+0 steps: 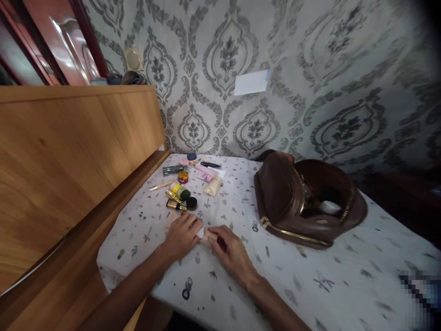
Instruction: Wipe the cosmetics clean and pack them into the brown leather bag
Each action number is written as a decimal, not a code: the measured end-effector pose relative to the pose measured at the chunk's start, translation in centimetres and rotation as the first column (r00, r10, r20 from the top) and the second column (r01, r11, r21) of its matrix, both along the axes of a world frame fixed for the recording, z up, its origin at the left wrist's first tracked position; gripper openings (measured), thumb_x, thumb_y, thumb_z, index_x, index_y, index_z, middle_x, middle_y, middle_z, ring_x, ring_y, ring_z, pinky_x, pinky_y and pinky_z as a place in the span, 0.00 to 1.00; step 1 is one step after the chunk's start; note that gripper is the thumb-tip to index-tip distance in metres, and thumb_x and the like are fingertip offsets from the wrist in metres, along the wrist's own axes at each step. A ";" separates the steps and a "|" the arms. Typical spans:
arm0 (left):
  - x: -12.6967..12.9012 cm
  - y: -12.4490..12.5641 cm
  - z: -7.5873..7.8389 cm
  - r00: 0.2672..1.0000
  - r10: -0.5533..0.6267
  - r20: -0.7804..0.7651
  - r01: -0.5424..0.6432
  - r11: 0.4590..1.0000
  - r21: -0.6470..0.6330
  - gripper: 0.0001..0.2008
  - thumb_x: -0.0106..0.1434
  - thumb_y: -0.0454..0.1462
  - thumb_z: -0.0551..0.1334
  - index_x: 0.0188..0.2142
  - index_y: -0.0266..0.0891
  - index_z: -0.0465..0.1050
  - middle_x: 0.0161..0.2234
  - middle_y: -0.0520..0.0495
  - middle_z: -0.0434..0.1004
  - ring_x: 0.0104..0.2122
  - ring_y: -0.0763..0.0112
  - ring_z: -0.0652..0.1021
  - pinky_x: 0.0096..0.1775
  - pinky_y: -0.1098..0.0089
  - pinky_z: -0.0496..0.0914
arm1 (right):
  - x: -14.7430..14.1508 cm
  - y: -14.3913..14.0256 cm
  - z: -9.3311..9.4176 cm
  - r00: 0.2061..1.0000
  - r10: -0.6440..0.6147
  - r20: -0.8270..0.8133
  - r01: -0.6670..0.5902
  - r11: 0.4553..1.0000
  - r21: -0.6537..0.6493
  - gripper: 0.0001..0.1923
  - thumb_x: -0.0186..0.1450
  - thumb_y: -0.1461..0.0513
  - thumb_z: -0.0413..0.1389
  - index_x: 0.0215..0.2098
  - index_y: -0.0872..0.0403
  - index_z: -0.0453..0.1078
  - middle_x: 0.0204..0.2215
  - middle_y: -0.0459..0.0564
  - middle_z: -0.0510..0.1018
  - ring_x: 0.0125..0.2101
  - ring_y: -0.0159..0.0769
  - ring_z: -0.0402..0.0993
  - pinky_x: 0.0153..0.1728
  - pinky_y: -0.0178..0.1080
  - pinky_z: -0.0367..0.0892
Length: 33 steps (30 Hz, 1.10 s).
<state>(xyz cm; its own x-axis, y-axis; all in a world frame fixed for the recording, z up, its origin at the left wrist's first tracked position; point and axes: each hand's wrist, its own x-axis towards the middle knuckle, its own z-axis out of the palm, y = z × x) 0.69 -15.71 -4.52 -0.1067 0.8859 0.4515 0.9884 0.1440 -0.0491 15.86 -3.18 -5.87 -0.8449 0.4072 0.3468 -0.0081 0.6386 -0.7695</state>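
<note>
1. Both hands on 1 small pale item [206, 236] at table [344, 276] front, L hand [182, 235] flat over it, R hand [230, 250] fingers curled at its end; grip unclear.
2. Step: prob. opening/closing it; next needs firm pinch + twist.
3. Brown bag [303, 202] unzipped, white thing inside.
4. Cosmetics [188, 184] lie loose behind hands.

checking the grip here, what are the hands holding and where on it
Both hands meet on a small pale item lying on the table: left hand covers its left end, right hand its right end. What the item is cannot be told.
</note>
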 end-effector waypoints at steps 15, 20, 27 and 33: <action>0.1 0.2 0.0 0.998 -0.008 0.066 0.006 1.000 0.028 0.15 0.57 0.25 0.58 0.42 0.40 0.70 0.39 0.48 0.76 0.38 0.61 0.73 0.40 0.62 0.70 | 0.1 -0.1 0.2 0.999 -0.039 -0.009 0.038 0.999 -0.018 0.11 0.68 0.58 0.51 0.43 0.53 0.73 0.32 0.50 0.76 0.30 0.37 0.72 0.33 0.37 0.67; 0.1 0.2 -0.1 0.993 -0.004 0.115 0.000 0.999 0.033 0.14 0.57 0.26 0.58 0.41 0.41 0.70 0.38 0.48 0.76 0.38 0.60 0.74 0.40 0.62 0.69 | -0.1 0.2 0.2 0.999 -0.038 -0.014 0.036 0.995 -0.096 0.14 0.69 0.57 0.49 0.42 0.54 0.73 0.34 0.51 0.78 0.32 0.37 0.73 0.34 0.37 0.67; -2.4 1.7 1.8 0.939 0.003 0.344 -0.062 0.985 0.160 0.11 0.70 0.36 0.50 0.35 0.40 0.71 0.34 0.45 0.76 0.36 0.62 0.77 0.38 0.66 0.69 | 0.0 0.3 0.4 0.997 -0.075 0.017 0.077 0.987 -0.139 0.16 0.69 0.55 0.48 0.39 0.54 0.73 0.32 0.51 0.78 0.31 0.38 0.74 0.33 0.37 0.67; -8.8 5.8 5.0 0.865 0.054 0.499 -0.193 0.953 0.232 0.16 0.70 0.43 0.50 0.36 0.40 0.72 0.34 0.43 0.78 0.35 0.60 0.77 0.41 0.63 0.69 | 0.2 0.2 0.8 0.997 -0.078 0.004 0.078 0.991 -0.112 0.15 0.70 0.55 0.47 0.38 0.53 0.72 0.32 0.50 0.77 0.31 0.37 0.74 0.33 0.36 0.67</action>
